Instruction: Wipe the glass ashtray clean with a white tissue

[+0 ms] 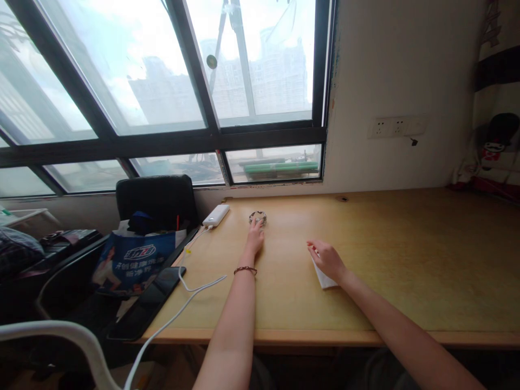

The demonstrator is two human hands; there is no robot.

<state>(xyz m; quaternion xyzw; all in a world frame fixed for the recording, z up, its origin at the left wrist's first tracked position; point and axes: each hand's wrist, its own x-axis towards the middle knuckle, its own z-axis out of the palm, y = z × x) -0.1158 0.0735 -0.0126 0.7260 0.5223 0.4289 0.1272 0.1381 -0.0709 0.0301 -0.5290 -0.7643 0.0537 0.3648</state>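
Forearms of one person enter from the near edge of the wooden desk [365, 303]. Right hand [327, 260], nearer: fingers loosely curled, palm down, resting on a folded white paper [324, 279] that lies flat toward the middle of the desk; whether it is pinched or merely covered cannot be told. Paper judged light, limp, liable to slide on the smooth top; best lifted by a free corner or edge. Left hand [255, 237], farther: beaded bracelet [245, 270] at the wrist, fingers extended and slack, tips touching or just short of a small round metallic object [257, 218] near the far edge; not closed around it. Object appears ring-shaped, possibly a bangle or watch; detail too small to confirm. Judged light and rigid, perhaps slippery; take by the rim between thumb and forefinger. White power bank [216, 215] at the far left corner, white cable [190, 292] trailing off the left edge. Dark tablet or phone [150, 303] overhanging the left edge. Beyond the desk on the left: black chair [156, 197] bearing a blue printed bag [130, 260]. Wall sockets [396, 127] above the far edge, window [162, 81] behind.
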